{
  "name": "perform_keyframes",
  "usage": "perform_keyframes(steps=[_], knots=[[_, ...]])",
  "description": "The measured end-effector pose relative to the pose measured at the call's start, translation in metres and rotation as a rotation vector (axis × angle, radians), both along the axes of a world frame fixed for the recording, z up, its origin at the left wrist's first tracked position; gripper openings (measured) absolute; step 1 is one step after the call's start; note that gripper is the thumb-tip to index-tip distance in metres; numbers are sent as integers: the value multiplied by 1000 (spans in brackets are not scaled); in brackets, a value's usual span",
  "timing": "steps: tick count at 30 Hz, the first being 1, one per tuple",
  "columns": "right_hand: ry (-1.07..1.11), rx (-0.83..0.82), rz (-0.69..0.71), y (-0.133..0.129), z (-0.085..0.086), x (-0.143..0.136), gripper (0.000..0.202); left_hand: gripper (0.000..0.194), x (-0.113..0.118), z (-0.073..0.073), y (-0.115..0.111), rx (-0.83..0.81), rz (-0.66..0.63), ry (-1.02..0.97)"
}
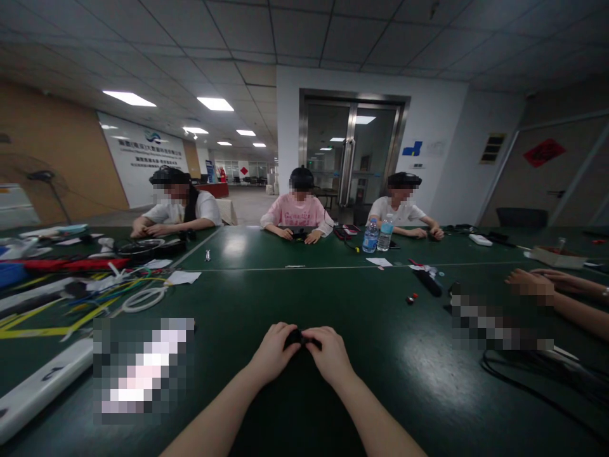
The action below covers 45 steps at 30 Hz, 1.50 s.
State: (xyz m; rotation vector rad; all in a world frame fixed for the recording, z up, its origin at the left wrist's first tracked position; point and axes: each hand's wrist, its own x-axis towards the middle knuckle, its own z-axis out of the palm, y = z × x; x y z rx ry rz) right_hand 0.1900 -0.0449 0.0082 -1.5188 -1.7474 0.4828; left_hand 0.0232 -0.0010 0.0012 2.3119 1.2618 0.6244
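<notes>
Both my hands meet over the green table (266, 292), near the middle of the view. Between them is a small black object (294, 337), largely covered by fingers, so its kind cannot be made out. My left hand (273, 349) is closed round its left part, thumb in front and fingers behind. My right hand (328, 352) pinches the right end of the black piece with thumb and fingertips. The two hands are almost touching.
Cables (145, 298) and a long white case (47, 387) lie at the left. Two water bottles (370, 236) stand farther back. Three people sit across the table; another person's hands (530, 282) rest at the right, near black cables (523, 384).
</notes>
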Motion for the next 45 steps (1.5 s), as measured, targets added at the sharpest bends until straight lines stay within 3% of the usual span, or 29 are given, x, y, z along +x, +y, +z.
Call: perform_keyframes(steps=[6,14,29,45], knots=[[6,5,8,-1,1,1,30,42,0,-1,0,-9,10,6],[37,-8,4,-1,1,0,25,41,0,8,-5,-28,10,21],[38,-31,-25,0,0,0,26,42,-1,-1,0,-18,13,26],[-41,-166,-69,0,6,2,26,43,0,1,-1,9,0,50]])
